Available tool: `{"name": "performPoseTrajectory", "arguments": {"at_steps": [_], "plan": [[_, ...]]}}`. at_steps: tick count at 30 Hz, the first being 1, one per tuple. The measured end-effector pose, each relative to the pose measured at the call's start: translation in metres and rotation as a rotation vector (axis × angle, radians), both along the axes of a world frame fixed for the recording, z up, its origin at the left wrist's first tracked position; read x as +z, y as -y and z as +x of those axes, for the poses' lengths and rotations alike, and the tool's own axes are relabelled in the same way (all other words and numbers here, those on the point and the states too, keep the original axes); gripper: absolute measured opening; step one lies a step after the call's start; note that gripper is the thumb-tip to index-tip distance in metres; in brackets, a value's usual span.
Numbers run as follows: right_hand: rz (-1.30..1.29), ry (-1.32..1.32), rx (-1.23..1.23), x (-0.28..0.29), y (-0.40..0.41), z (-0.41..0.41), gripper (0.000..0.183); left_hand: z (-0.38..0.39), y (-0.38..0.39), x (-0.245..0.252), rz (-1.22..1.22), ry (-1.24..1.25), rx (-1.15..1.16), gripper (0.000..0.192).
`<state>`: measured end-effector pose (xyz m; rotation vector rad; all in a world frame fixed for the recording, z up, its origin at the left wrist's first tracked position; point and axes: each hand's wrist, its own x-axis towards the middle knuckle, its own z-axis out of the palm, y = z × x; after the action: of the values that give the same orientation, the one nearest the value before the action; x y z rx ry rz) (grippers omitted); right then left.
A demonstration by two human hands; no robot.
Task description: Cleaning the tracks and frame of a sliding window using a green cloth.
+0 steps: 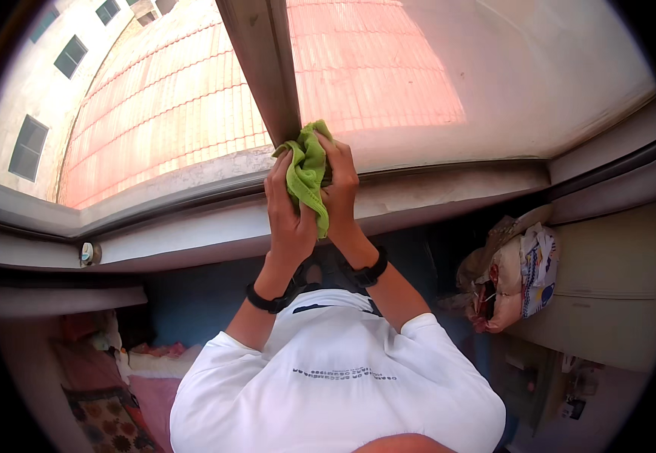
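Note:
Both hands grip one bunched green cloth at the foot of an upright window frame bar. My left hand has its fingers on the cloth's left side. On the opposite side, my right hand presses its fingers over the upper right part. The cloth's lower end hangs down between the two wrists. Behind the cloth, the bar meets the bottom track of the window, and that contact spot is hidden. Dark bands circle both wrists.
A pale window sill runs across below the glass pane. A small white object sits on the sill at left. To the right, stuffed bags rest beside a pale cabinet. Bedding lies at lower left.

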<state>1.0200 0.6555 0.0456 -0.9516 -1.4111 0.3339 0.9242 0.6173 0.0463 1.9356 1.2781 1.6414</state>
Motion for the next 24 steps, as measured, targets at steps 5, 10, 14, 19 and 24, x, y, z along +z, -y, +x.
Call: {"name": "performPoseTrajectory", "arguments": {"at_steps": [5, 10, 14, 19, 24], "plan": [[-0.117, 0.019, 0.039, -0.001, 0.007, 0.002, 0.059, -0.001, 0.012, -0.017, -0.257, 0.282, -0.09, 0.051], [0.175, 0.029, 0.044, 0.085, -0.01, -0.003, 0.059, -0.011, -0.007, 0.055, 0.086, 0.284, -0.14, 0.045], [0.305, 0.115, -0.034, 0.096, -0.016, -0.008, 0.065, -0.015, -0.011, 0.072, -0.034, 0.369, -0.215, 0.045], [0.123, 0.151, -0.071, 0.051, -0.008, -0.009, 0.061, -0.008, -0.002, 0.026, -0.105, 0.344, -0.113, 0.045], [-0.025, 0.083, -0.028, -0.003, 0.003, -0.01, 0.057, -0.012, 0.013, -0.02, -0.309, 0.424, -0.128, 0.043]]}}
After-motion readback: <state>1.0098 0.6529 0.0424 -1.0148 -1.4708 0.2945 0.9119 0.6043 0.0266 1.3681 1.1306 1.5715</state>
